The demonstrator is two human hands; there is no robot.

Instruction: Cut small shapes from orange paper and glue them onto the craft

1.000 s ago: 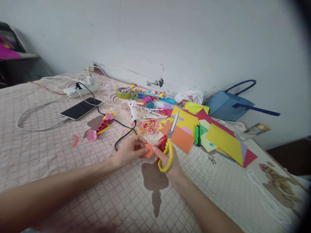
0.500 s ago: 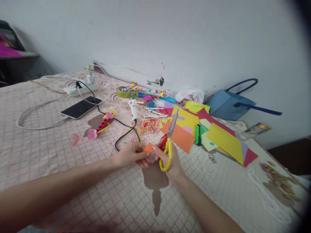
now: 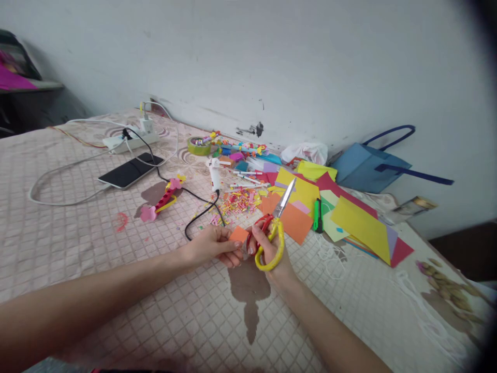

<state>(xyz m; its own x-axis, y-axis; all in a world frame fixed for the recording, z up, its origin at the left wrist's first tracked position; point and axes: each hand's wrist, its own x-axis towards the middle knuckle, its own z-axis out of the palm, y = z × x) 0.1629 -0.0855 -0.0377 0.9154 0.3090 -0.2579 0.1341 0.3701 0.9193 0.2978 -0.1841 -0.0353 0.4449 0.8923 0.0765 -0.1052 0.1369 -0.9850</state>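
Left hand [image 3: 212, 245]: pinch grip closed on small orange paper piece [image 3: 238, 234], located just beside scissors [image 3: 278, 212]. Right hand [image 3: 278, 265]: curled around red and yellow scissor handles; blades together, tips directed away from hand.

a small piece of orange paper [image 3: 238, 234] is pinched in the left hand [image 3: 213, 245], a corner pointing towards twelve o'clock (its lower edge is hidden by the fingers). at about two o'clock from it, raised off the table, are the scissors [image 3: 280, 208], gripped in the right hand [image 3: 271, 249]. their silver blades lie together, pointing towards one o'clock; one handle loop is red, the other, towards five o'clock, yellow.
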